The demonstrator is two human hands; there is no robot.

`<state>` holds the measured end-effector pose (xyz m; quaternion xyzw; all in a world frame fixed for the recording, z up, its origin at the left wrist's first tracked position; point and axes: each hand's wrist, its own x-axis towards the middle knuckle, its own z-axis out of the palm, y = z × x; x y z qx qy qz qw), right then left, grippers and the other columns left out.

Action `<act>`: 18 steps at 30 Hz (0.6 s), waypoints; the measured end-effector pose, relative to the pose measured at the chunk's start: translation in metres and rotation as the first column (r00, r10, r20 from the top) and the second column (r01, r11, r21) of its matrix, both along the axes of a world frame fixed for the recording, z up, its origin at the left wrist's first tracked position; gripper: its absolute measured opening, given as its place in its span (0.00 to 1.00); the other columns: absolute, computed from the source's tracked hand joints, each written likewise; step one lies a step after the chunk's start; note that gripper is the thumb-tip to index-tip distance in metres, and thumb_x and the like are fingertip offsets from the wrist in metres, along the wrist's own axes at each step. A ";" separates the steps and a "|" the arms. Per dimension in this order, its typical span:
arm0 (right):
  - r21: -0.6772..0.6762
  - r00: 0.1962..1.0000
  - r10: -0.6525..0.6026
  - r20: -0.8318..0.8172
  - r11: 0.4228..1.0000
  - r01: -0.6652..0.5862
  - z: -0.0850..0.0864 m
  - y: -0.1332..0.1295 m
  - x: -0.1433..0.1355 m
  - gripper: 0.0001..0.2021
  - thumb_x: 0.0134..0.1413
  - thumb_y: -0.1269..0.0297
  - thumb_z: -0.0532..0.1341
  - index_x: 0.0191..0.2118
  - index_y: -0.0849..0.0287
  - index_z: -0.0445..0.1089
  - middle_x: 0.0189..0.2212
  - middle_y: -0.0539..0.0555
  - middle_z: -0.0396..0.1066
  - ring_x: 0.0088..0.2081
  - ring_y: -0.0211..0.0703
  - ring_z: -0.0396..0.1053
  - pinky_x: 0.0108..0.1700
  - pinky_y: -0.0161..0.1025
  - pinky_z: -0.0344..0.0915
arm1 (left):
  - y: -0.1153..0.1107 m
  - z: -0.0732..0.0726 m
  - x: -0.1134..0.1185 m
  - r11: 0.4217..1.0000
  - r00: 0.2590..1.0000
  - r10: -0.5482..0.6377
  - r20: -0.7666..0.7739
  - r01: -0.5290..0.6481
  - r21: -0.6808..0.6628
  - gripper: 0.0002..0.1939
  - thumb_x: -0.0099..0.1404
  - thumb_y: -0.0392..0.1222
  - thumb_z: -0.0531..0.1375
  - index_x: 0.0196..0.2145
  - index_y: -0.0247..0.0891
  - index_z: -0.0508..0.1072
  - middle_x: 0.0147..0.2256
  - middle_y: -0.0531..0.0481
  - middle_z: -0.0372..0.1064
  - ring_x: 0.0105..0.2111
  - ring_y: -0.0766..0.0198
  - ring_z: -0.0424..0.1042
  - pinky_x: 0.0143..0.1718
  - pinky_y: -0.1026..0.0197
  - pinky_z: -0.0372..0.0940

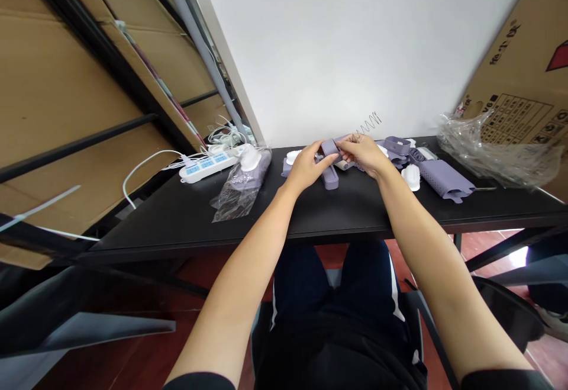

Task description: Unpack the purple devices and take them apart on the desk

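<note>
My left hand [306, 168] is closed around a small purple plastic part [329, 148], thumb on the near side. My right hand [364, 152] pinches at the right end of the same part; whether a smaller piece sits between those fingertips is hidden. Just below lies a long purple piece [329, 179] with rounded ends, on the black table [350, 212]. A thin wire spring [368, 123] shows behind my right hand. White oval piece [293, 157] is beside my left fingers, on a purple part.
To the right lie a perforated purple shell [445, 179], a white brush-like piece [410, 177] and a purple ring-shaped part [396, 145]. On the left are a bagged purple item [248, 177] and a power strip [210, 165] with cables. Clear plastic [497, 147] lies by a carton [523, 88].
</note>
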<state>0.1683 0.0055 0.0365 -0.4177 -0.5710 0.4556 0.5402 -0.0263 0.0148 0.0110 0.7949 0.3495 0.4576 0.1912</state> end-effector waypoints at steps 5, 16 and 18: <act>0.013 1.000 0.008 -0.016 1.000 -0.007 0.003 -0.001 0.006 0.10 0.54 0.64 0.72 0.28 0.58 0.70 0.23 0.48 0.72 0.24 0.33 0.67 0.28 0.30 0.66 | -0.002 0.008 0.002 1.000 0.999 -0.012 0.044 0.013 -0.027 0.14 0.72 0.50 0.63 0.48 0.38 0.77 0.43 0.48 0.78 0.42 0.59 0.75 0.45 0.60 0.67; 0.014 0.982 -0.101 -0.162 0.994 0.105 0.014 0.000 0.019 0.14 0.51 0.65 0.72 0.28 0.56 0.65 0.20 0.46 0.66 0.22 0.31 0.64 0.23 0.27 0.64 | 0.014 0.002 -0.006 0.998 0.987 -0.028 0.159 0.037 -0.052 0.18 0.71 0.57 0.63 0.35 0.39 0.71 0.32 0.53 0.69 0.33 0.63 0.69 0.37 0.62 0.63; 0.018 0.934 -0.249 -0.257 0.965 0.262 0.017 0.004 0.034 0.15 0.51 0.64 0.71 0.28 0.55 0.62 0.19 0.43 0.62 0.21 0.30 0.61 0.22 0.26 0.62 | 0.021 0.003 -0.015 0.998 0.967 0.037 0.250 -0.024 -0.055 0.21 0.69 0.61 0.64 0.33 0.39 0.70 0.30 0.53 0.67 0.32 0.64 0.68 0.35 0.62 0.63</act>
